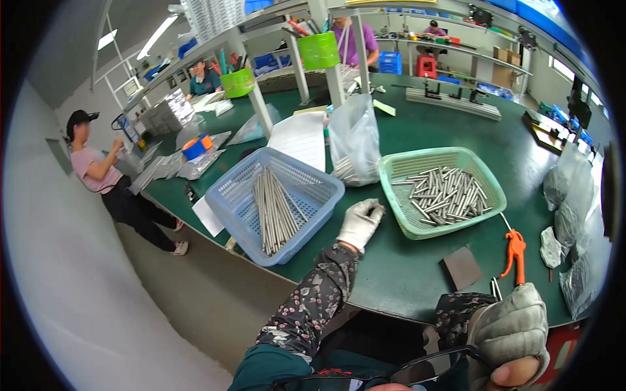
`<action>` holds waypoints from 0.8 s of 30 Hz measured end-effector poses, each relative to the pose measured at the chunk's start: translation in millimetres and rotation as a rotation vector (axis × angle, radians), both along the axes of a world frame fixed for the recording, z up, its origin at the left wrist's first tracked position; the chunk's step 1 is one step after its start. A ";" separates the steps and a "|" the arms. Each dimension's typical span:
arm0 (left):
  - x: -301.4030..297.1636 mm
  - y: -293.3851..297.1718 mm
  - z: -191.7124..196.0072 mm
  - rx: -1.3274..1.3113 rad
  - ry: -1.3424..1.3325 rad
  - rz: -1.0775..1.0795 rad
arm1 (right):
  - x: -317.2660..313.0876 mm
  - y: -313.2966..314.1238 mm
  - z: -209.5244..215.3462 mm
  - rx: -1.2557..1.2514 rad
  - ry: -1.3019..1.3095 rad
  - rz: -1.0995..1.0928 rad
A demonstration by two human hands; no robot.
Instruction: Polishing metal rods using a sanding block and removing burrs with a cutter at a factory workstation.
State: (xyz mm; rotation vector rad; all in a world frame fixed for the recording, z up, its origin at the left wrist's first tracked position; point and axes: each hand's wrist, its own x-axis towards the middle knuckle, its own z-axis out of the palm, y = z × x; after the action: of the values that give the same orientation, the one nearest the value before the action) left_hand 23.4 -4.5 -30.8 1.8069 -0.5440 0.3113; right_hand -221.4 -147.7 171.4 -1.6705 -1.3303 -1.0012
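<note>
My left hand, in a white glove, is over the green table between two baskets. Its fingers are curled in, and anything inside them is hidden. On its left, a blue plastic basket holds long thin metal rods. To its right, a light green basket contains many short metal pins. At the lower right, close to the camera, my right hand is raised in a greyish glove with a bare thumb tip. It is closed, its contents hidden. Just beyond its sleeve are a few thin metal pins.
An orange air blow gun and a brown block lie near the front edge. Behind the baskets are a plastic bag of metal parts and a paper sheet. Plastic bags hang at right. A person stands at left.
</note>
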 end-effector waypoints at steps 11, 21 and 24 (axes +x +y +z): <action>0.5 -6.4 8.5 -0.129 0.175 -0.063 | -11.5 8.4 -5.9 0.191 -0.199 -0.241; -1.4 -6.0 6.9 -0.045 0.126 -0.022 | -11.3 11.9 -5.5 0.185 -0.166 -0.231; -5.7 -5.1 15.1 -0.037 0.168 -0.067 | -13.1 14.1 -7.4 0.249 -0.215 -0.252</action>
State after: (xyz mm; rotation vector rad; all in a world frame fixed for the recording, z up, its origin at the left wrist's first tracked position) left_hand 17.8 -9.6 -15.7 1.7564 -0.4759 0.1215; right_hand -234.5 -133.7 164.0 -1.5981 -1.0893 -1.4665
